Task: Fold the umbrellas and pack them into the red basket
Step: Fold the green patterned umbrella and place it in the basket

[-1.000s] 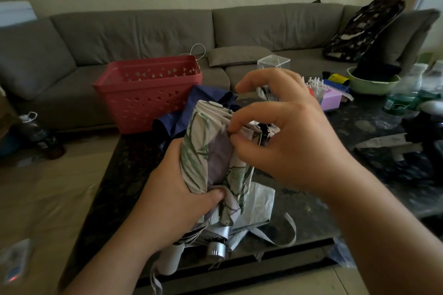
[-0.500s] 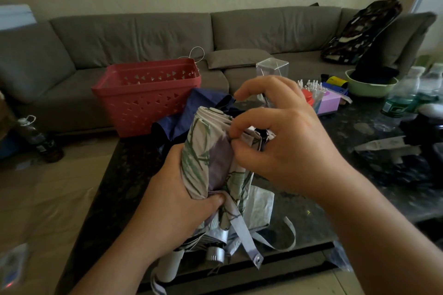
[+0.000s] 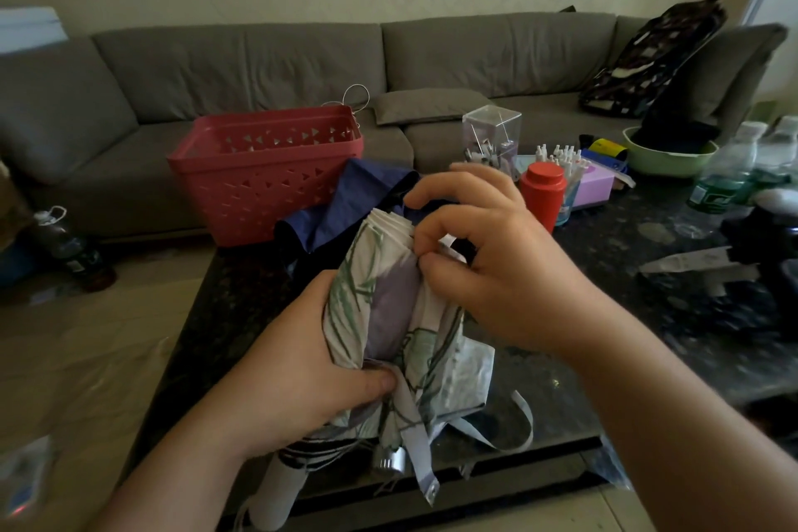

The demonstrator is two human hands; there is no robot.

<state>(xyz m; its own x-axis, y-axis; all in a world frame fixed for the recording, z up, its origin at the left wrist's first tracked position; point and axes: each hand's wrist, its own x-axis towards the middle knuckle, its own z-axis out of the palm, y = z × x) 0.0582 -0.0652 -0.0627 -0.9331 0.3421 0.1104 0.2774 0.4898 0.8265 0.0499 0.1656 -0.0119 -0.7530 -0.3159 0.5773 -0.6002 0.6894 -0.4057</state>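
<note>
Both hands (image 3: pixel 496 268) still clutch the leaf-print umbrella (image 3: pixel 388 307), its strap (image 3: pixel 421 458) now hanging lower.

Two hands hold a folded umbrella above a table, sofa behind.
Left hand (image 3: pixel 298 376) grips the umbrella (image 3: pixel 388 315) low; right hand (image 3: pixel 496 268) pinches its top. A basket (image 3: pixel 263 181) sits behind-left on the table (image 3: pixel 647 337), another umbrella (image 3: pixel 349 203) between.

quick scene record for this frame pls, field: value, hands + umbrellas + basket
left hand: grips lower part of the leaf-print umbrella
right hand: pinches canopy folds near the top
strap: hangs loose, not fastened
blue umbrella: lies unfolded on the table, beside the basket
red basket: at the table's far left corner, no umbrella visible inside
stage: folding, nothing packed
</note>
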